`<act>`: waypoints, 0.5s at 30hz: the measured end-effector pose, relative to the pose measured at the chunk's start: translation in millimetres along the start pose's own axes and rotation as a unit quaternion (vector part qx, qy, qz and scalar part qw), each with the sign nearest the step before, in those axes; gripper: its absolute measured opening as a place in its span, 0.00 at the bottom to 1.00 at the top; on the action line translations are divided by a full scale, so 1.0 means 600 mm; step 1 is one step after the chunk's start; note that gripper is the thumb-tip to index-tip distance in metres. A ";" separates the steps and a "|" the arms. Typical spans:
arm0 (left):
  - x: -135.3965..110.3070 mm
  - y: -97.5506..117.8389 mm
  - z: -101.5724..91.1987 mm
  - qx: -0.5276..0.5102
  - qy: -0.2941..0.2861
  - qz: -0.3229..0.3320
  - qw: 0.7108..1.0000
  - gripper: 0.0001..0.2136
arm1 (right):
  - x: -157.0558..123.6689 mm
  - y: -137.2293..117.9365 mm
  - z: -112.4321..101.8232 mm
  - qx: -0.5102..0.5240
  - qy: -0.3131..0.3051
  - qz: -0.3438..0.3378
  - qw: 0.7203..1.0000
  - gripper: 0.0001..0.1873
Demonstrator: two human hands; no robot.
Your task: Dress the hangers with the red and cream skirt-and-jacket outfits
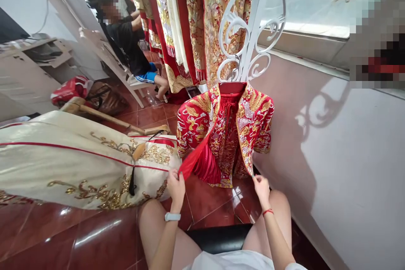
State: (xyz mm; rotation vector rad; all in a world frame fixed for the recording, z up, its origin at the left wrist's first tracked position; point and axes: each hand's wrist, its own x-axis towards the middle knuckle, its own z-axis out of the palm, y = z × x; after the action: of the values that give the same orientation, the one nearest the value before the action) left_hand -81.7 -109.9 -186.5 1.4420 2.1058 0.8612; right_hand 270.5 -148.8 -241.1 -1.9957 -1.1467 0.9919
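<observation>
A short-sleeved red jacket [194, 120] with gold and silver embroidery hangs in front of me, its front edges parted. My left hand [176, 185] pinches the lower corner of its left front panel and pulls it toward me, so the plain red lining shows. The lower edge of the right front panel is pinched in my right hand [261, 187]. Between the two panels, an embroidered red inner garment [225, 128] is visible. The fingertips cover the exact spots where the cloth is gripped.
A white scrolled metal stand [249, 33] rises behind the jacket. On the left, cream fabric with gold embroidery [95, 143] lies over a wooden frame [104, 116]. Embroidered garments [193, 21] hang at the back, near a seated person [129, 42]. A white wall [348, 156] borders the right.
</observation>
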 end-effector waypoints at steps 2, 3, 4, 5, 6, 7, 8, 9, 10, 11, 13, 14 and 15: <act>0.022 0.048 -0.020 0.018 0.127 0.029 0.991 0.15 | 0.035 -0.059 -0.008 -0.017 0.103 -0.018 0.994 0.37; 0.033 0.087 -0.017 0.016 0.179 0.077 0.981 0.19 | 0.058 -0.103 -0.003 -0.035 0.204 -0.050 0.977 0.45; 0.046 0.132 -0.006 0.006 0.205 0.139 0.969 0.26 | 0.084 -0.153 0.005 -0.049 0.274 -0.112 0.954 0.54; 0.059 0.178 0.011 -0.002 0.204 0.197 0.959 0.31 | 0.109 -0.206 0.015 -0.062 0.304 -0.171 0.935 0.59; 0.072 0.220 0.030 -0.007 0.197 0.235 0.952 0.34 | 0.133 -0.257 0.024 -0.071 0.325 -0.198 0.922 0.58; 0.085 0.255 0.048 -0.015 0.191 0.250 0.949 0.33 | 0.154 -0.301 0.029 -0.069 0.347 -0.200 0.914 0.54; 0.097 0.279 0.061 -0.031 0.173 0.254 0.951 0.29 | 0.170 -0.336 0.028 -0.058 0.358 -0.207 0.908 0.48; 0.108 0.290 0.066 -0.051 0.149 0.257 0.954 0.24 | 0.182 -0.359 0.020 -0.043 0.360 -0.220 0.906 0.41; 0.118 0.290 0.062 -0.074 0.130 0.259 0.954 0.21 | 0.189 -0.370 0.003 -0.027 0.357 -0.233 0.904 0.35; 0.128 0.281 0.047 -0.100 0.118 0.262 0.953 0.21 | 0.193 -0.372 -0.020 -0.014 0.346 -0.252 0.903 0.31; 0.153 0.252 -0.014 -0.145 0.141 0.275 0.940 0.23 | 0.195 -0.356 -0.082 -0.002 0.333 -0.296 0.895 0.26; 0.172 0.240 -0.055 -0.162 0.172 0.278 0.931 0.23 | 0.196 -0.346 -0.117 -0.002 0.341 -0.315 0.886 0.25; 0.196 0.235 -0.099 -0.168 0.196 0.285 0.923 0.22 | 0.200 -0.339 -0.154 -0.005 0.359 -0.328 0.874 0.24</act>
State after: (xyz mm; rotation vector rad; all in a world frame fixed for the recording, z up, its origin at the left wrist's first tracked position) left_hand -70.3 22.2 -46.3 1.8243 1.6573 1.7660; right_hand 302.8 31.6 -66.0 -1.5514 -1.2256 -0.1117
